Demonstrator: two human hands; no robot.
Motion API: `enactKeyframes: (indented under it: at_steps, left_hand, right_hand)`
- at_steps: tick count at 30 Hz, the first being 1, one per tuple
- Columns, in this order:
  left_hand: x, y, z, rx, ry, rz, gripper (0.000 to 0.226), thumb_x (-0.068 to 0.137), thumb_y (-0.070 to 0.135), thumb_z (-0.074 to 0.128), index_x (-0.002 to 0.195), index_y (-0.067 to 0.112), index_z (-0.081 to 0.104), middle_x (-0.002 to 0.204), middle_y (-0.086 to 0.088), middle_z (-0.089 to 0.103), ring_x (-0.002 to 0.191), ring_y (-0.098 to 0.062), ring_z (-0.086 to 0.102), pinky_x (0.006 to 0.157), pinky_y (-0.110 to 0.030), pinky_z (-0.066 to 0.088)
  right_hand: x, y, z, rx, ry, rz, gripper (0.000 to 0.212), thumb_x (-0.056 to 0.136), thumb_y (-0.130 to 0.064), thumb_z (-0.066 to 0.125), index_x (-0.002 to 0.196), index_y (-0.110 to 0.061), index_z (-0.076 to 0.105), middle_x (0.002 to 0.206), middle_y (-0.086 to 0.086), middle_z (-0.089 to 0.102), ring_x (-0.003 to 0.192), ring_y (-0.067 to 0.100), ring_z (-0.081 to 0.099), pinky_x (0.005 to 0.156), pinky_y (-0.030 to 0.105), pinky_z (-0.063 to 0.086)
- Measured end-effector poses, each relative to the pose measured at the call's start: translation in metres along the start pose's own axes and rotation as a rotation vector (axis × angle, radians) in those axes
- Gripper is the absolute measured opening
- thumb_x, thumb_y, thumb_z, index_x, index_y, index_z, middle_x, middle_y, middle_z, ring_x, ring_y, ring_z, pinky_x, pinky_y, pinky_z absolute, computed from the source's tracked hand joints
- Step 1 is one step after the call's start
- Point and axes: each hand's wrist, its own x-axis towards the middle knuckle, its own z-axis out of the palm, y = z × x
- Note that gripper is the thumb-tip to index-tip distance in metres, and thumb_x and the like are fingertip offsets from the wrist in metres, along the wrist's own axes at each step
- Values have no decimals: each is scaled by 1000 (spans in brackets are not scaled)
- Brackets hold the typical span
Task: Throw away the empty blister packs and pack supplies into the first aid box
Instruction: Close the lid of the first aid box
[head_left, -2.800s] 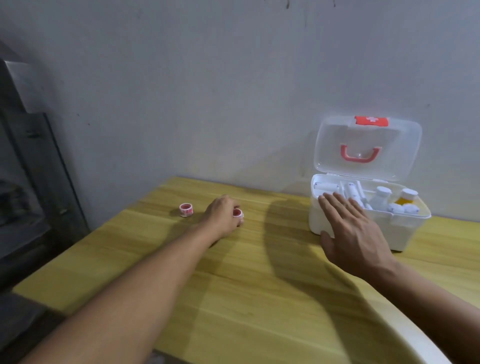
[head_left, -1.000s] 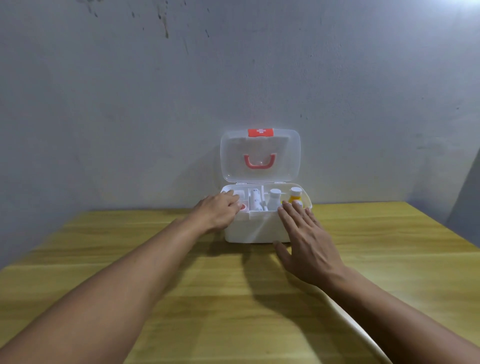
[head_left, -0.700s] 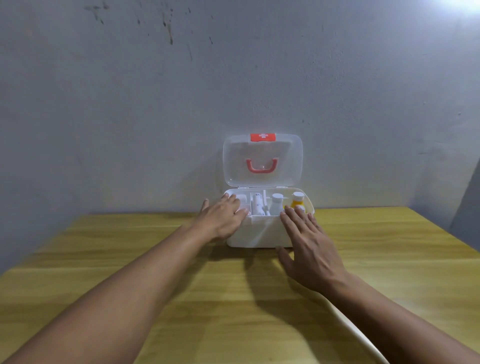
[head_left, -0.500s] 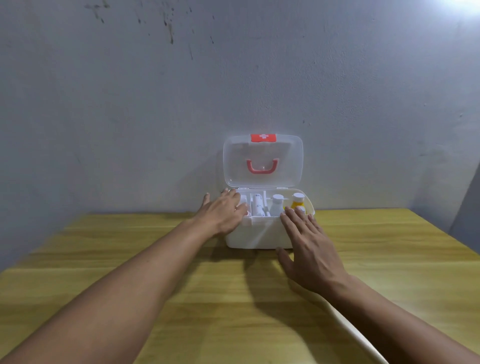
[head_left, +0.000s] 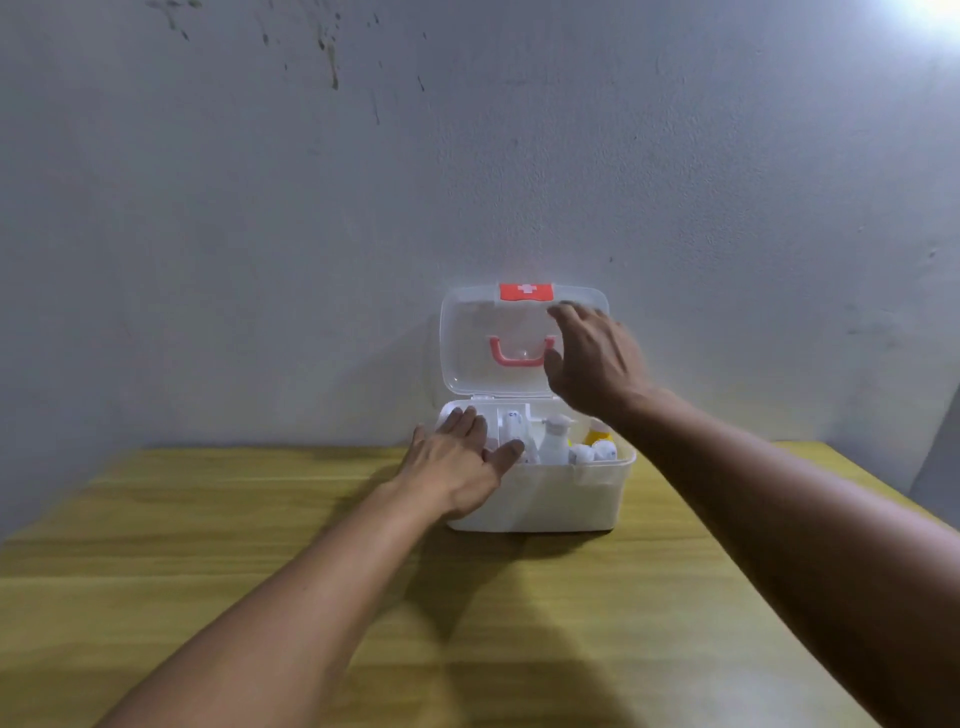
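Observation:
A white first aid box stands at the far middle of the wooden table, against the wall. Its clear lid, with a red handle and a red cross latch, is raised upright. Inside I see several white bottles and a yellow one. My left hand lies flat on the box's front left corner, fingers spread over the left compartment. My right hand is lifted in front of the lid's right side, fingers apart, holding nothing.
The wooden table runs from the box toward me. A grey wall rises directly behind the box. The table's right edge slants off at the right.
My right hand has risen from the table in front of the box up to the lid's right side. My left hand has stayed on the box's left corner and spread flatter.

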Motion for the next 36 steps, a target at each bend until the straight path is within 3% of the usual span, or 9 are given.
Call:
enactKeyframes:
  at_steps: [5, 8, 12, 15, 18, 22, 28, 32, 36]
  left_hand:
    - [1, -2, 4, 24, 22, -6, 80, 89, 67, 11, 143, 12, 31, 158, -5, 23, 147, -21, 17, 116, -56, 16]
    - [1, -1, 4, 13, 36, -13, 80, 88, 67, 11, 143, 11, 32, 158, -6, 23, 147, -21, 17, 116, -57, 16]
    - [-6, 2, -1, -21, 23, -29, 87, 87, 70, 10, 151, 13, -4, 161, -3, -13, 149, -17, -13, 119, -52, -8]
    - [-16, -1, -1, -216, 214, -58, 90, 81, 73, 1, 147, 16, -23, 155, 1, -32, 142, -11, -30, 116, -48, -20]
    - [-25, -7, -1, -393, 472, -76, 87, 80, 70, -1, 148, 19, -18, 156, 5, -28, 141, -5, -29, 116, -40, -23]
    - [-30, -11, -11, -482, 555, -30, 83, 81, 64, 4, 151, 22, -7, 159, 8, -17, 143, 0, -20, 116, -34, -21]
    - [-39, 1, -21, -368, 369, 67, 75, 86, 56, 17, 150, 18, 21, 162, 4, 6, 148, -6, -1, 120, -44, -6]
    - [-39, 7, -18, -259, 283, 53, 75, 87, 59, 30, 150, 19, 22, 162, 3, 10, 149, -9, 3, 121, -46, -1]
    - [-37, 6, -12, -209, 319, 66, 80, 84, 52, 59, 147, 14, 29, 158, 0, 27, 148, -14, 14, 120, -38, 19]
  right_hand:
    - [46, 4, 11, -76, -49, 10, 50, 88, -19, 57, 134, -9, 40, 140, 14, 46, 130, 32, 38, 104, 46, 32]
    - [58, 9, 14, -101, -52, 21, 45, 91, -21, 55, 133, -10, 42, 132, 14, 55, 120, 33, 49, 99, 45, 36]
    - [54, 13, 4, -93, 99, -63, 30, 95, -25, 51, 120, -12, 60, 114, 15, 64, 101, 35, 57, 84, 43, 43]
    - [33, 11, -11, -90, 127, -154, 26, 95, -27, 51, 111, -13, 66, 106, 13, 65, 93, 34, 59, 77, 43, 46]
    - [-2, 10, -26, -40, 127, -230, 25, 95, -29, 50, 100, -13, 67, 97, 11, 65, 84, 33, 59, 72, 43, 49]
    - [-51, 4, -40, -37, -7, -340, 31, 95, -35, 47, 93, -12, 67, 89, 8, 63, 71, 25, 55, 63, 38, 47]
    - [-96, 3, -38, -59, -187, -278, 46, 81, -54, 54, 113, -23, 66, 118, 1, 63, 102, 20, 57, 82, 30, 41]
    - [-96, 7, -39, 27, -205, -167, 69, 78, -62, 51, 135, -22, 49, 141, 2, 49, 124, 22, 46, 96, 37, 41]
    - [-94, 11, -27, 4, -351, -53, 84, 81, -59, 59, 148, -22, 24, 154, 9, 29, 139, 28, 29, 108, 42, 33]
